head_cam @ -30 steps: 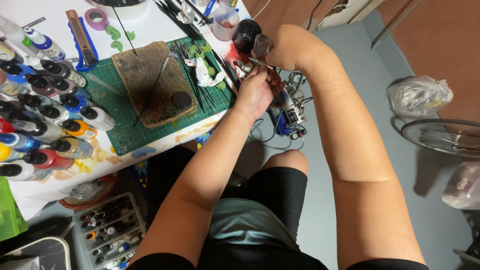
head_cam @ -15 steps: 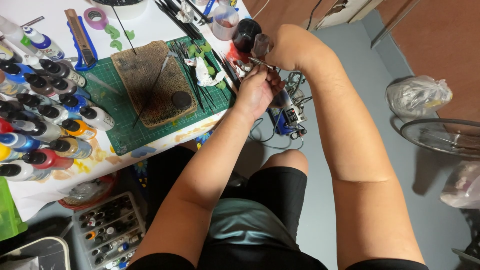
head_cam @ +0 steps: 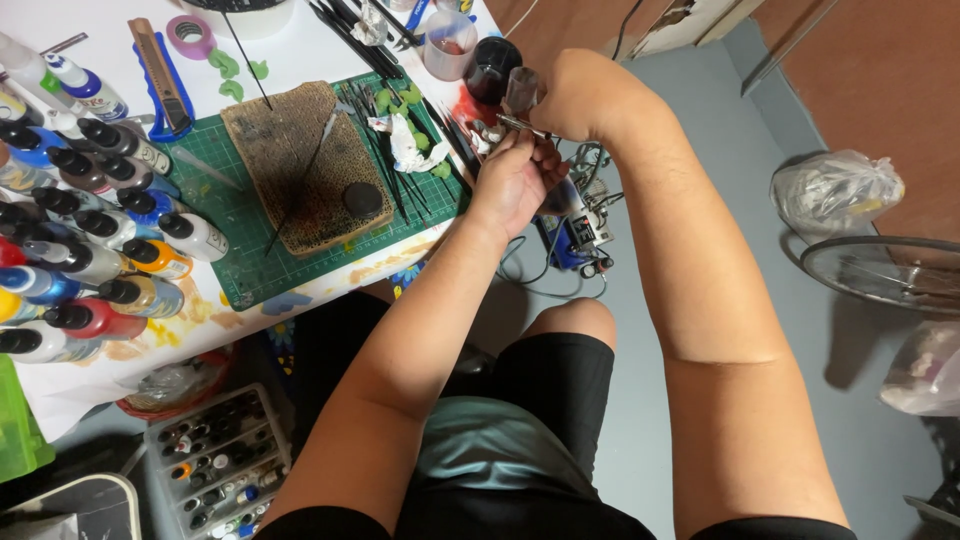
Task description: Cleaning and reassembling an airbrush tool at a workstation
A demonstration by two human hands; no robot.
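Note:
My left hand [head_cam: 515, 180] is raised just off the table's right edge, its fingers pinched on a thin metal rod [head_cam: 520, 125]. My right hand [head_cam: 582, 95] is curled into a fist right above it and grips a small tool with a greyish cup [head_cam: 522, 90]; most of the tool is hidden in the fist. The two hands touch. A dark round jar [head_cam: 493, 65] and a clear cup with red liquid [head_cam: 447, 45] stand on the table just left of the hands.
A green cutting mat [head_cam: 240, 225] carries a stained brown pad [head_cam: 300, 165] and thin brushes. Several paint bottles [head_cam: 90, 250] crowd the left side. A blue compressor [head_cam: 575, 235] with cables sits on the floor below my hands. A drawer box [head_cam: 215, 470] is under the table.

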